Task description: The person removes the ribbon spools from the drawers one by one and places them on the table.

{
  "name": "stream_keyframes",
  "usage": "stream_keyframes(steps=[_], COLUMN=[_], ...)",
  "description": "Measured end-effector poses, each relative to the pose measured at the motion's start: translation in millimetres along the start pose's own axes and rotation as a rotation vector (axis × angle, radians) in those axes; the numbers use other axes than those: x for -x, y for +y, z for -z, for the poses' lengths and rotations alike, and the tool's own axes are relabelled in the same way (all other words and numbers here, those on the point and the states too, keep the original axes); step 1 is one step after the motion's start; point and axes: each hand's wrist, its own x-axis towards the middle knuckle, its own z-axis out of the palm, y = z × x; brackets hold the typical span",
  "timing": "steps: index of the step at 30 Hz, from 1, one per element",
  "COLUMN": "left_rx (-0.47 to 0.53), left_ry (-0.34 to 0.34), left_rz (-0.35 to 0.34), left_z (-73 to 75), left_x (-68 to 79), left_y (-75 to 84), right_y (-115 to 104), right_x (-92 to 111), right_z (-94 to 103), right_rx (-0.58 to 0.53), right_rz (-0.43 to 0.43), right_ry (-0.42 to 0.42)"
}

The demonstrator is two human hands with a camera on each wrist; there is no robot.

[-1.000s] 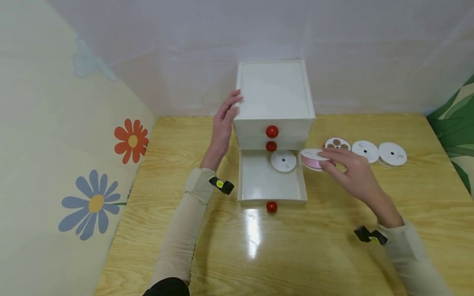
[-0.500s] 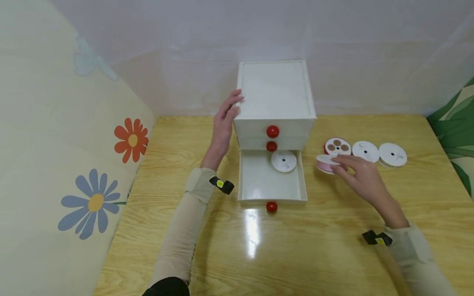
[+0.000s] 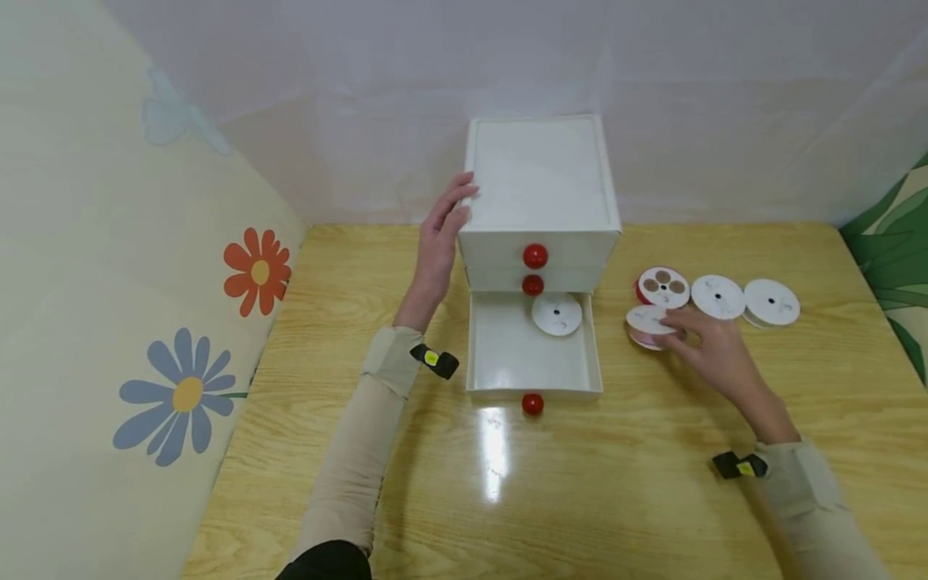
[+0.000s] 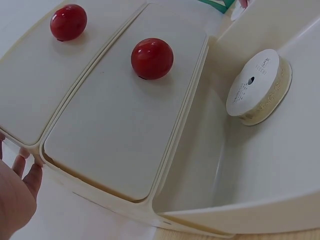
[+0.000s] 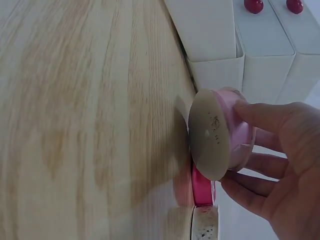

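My left hand (image 3: 437, 246) rests against the left side of a small white drawer cabinet (image 3: 540, 173), fingertips over its top edge. The cabinet's bottom drawer (image 3: 522, 362) is pulled out. Inside, at its back right, lies a white-sided ribbon spool (image 3: 557, 314) wound with cream patterned ribbon, as the left wrist view shows. Right of the drawer, my right hand (image 3: 714, 350) pinches a pink ribbon spool (image 5: 239, 120) by its rim and wound side. In the right wrist view it is tilted close over the wooden table, with a shadow beside it.
Behind the held spool, a red ribbon spool (image 3: 663, 287) and two white-sided spools, one nearer (image 3: 718, 296) and one farther right (image 3: 772, 302), stand in a row. Red knobs (image 3: 535, 256) stick out from the drawer fronts. A pale wall (image 3: 362, 145) rises behind the table (image 3: 616, 483).
My right hand has carried the pink spool rightward, away from the open drawer, and lower in front of the red spool. The left hand and cabinet have stayed in place.
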Motion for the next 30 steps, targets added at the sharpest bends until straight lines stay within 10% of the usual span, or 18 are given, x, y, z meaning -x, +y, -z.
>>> stream_keyframes(steps=[17, 30], left_rx=[0.002, -0.019], left_ry=[-0.004, -0.010], left_rz=[-0.004, 0.003], left_z=[0.2, 1.5], left_x=[0.1, 1.4], left_y=[-0.1, 1.3], right_y=[12, -49], right_x=[0, -22], right_z=[1.2, -16.6], right_rx=[0.047, -0.017], right_rz=[-0.014, 0.170], right_ry=[-0.142, 0.057])
